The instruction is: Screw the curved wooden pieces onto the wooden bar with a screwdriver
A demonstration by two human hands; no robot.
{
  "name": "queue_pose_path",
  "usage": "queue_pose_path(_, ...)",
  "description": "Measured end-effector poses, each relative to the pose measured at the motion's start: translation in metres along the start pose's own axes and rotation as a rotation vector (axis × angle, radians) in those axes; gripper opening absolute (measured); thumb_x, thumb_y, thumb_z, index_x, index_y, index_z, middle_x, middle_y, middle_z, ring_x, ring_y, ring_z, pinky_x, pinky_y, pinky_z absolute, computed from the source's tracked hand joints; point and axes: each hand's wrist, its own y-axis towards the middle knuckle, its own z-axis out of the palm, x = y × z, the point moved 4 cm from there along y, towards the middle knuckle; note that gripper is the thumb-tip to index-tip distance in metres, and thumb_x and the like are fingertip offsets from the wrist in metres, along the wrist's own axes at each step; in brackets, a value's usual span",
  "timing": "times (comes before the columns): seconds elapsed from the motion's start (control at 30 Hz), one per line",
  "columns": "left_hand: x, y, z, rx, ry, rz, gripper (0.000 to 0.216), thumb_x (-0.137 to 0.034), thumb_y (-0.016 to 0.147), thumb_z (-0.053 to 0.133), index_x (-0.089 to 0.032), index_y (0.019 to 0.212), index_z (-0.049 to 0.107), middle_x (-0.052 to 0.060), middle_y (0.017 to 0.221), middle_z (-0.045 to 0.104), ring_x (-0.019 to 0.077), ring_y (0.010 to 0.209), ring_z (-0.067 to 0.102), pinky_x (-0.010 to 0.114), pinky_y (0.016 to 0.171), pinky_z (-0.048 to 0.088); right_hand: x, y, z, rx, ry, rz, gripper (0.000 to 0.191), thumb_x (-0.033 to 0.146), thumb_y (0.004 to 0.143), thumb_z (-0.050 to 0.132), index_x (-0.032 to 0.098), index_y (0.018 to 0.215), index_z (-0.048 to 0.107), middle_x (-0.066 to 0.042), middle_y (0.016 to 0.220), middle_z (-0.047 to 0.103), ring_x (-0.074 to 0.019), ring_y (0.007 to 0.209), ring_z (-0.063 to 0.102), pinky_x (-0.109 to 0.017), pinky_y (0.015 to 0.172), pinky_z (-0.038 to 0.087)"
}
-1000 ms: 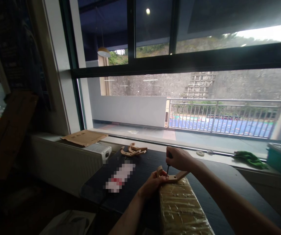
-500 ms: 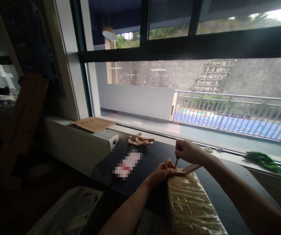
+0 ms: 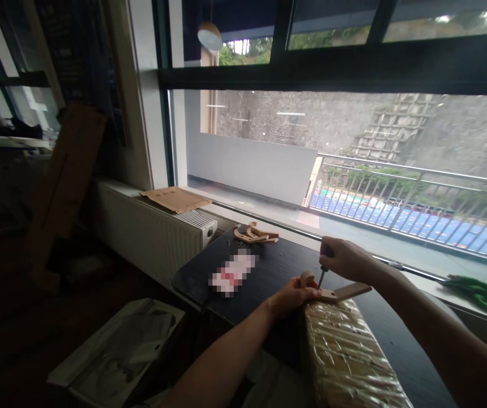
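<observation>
Right hand (image 3: 343, 258) clenched around screwdriver (image 3: 322, 277), shaft slanting down to wooden bracket (image 3: 341, 293); whether tip touches screw, cannot tell. Left hand (image 3: 290, 297) grasps bracket near curved end, thumb on top. Bracket lies at far end of taped box (image 3: 349, 345). More brackets (image 3: 260, 233) piled on table (image 3: 277, 269), near window. Green cloth (image 3: 479, 294) on sill.

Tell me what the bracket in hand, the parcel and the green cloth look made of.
The bracket: likely wood, smooth and matt, from its even pale-brown tone.
The parcel: perhaps cardboard, brown beneath clear, glossy plastic that shows wrinkled highlights.
The cloth: some textile, matt, by its soft folds; fibre unclear.
</observation>
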Motion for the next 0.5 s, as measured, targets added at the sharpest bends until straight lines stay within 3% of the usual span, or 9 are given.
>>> queue_pose_path(0.5, -0.0007, -0.0018, -0.0001, 0.002, 0.019, -0.003, 0.027, -0.025, 0.055, 0.078, -0.015, 0.071, 0.058, -0.001, 0.071, 0.055, 0.0135, 0.07, 0.05, 0.029, 0.076, 0.036, -0.0004, -0.0008, 0.0009, 0.011, 0.016, -0.001, 0.022, 0.038, 0.087, 0.054, 0.017, 0.082, 0.057, 0.003, 0.069, 0.055, -0.0096, 0.055, 0.047, -0.024, 0.053, 0.039)
